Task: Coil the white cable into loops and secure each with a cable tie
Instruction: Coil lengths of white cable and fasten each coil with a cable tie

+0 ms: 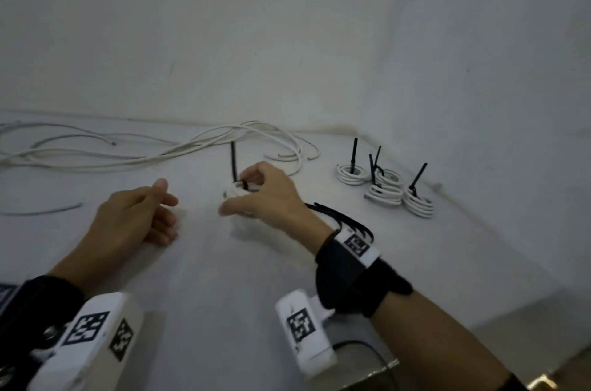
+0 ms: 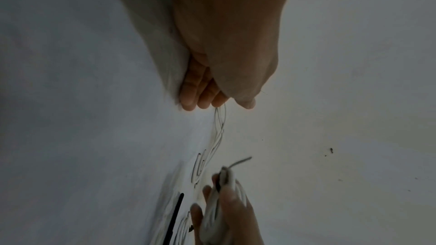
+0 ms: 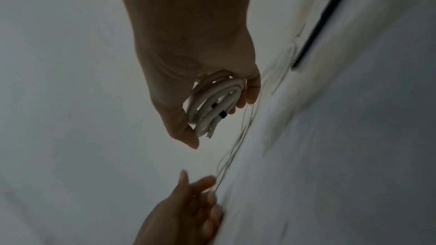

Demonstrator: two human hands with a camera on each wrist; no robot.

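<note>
White table [image 1: 224, 278] meets pale wall [image 1: 287, 23]; right hand [image 1: 271, 195] grips tied coil [image 3: 212, 103]; left hand [image 1: 134, 218] loosely curled, empty.

Dim, flat, greyish light throughout; soft shadows under the right hand [image 1: 268, 195]. Motion blur smears both wrist views, worst beside the left hand [image 3: 188, 210]. Wide-angle bending at edges.

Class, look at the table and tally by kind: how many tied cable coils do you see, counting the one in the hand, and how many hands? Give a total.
Tied cable coils: 5, four at the right, one in the right hand
Hands: 2, with the left hand
Total: 7
</note>
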